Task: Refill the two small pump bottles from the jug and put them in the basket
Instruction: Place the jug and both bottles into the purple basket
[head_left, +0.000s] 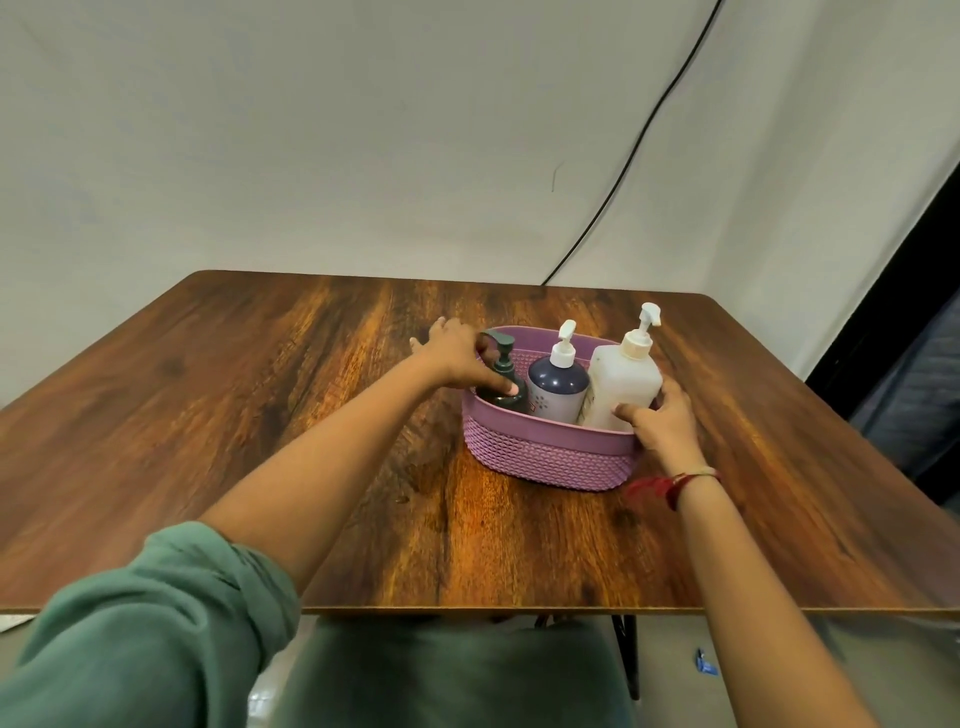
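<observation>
- Head view: a purple basket (545, 457) with a woven-pattern wall is seen right of centre in the frame, standing on a dark wood-grain tabletop (249, 415).
- Three containers are held upright inside the basket, in a row from left to right.
- A dark green pump bottle (503, 387) is placed at the basket's left end.
- A navy pump bottle (558, 392) with a white pump is set in the middle, just beside the green one.
- A large white jug (621, 382) with a cream collar and a white pump is stood at the right end, rising highest of the three.
- The left hand (457, 358) is laid over the basket's left end; its thumb is pressed on the dark green pump bottle's shoulder and a finger is curled behind the bottle's neck, so the bottle is pinched.
- The right hand (662, 415) is wrapped round the lower part of the white jug, with the thumb on its front and the fingers round its right side.
- A red thread band (670, 486) is worn on the right wrist, and a green sleeve (156, 623) is pushed up on the left arm at the lower left.
- A black cable (649, 130) is hung across the pale wall at the upper right.
</observation>
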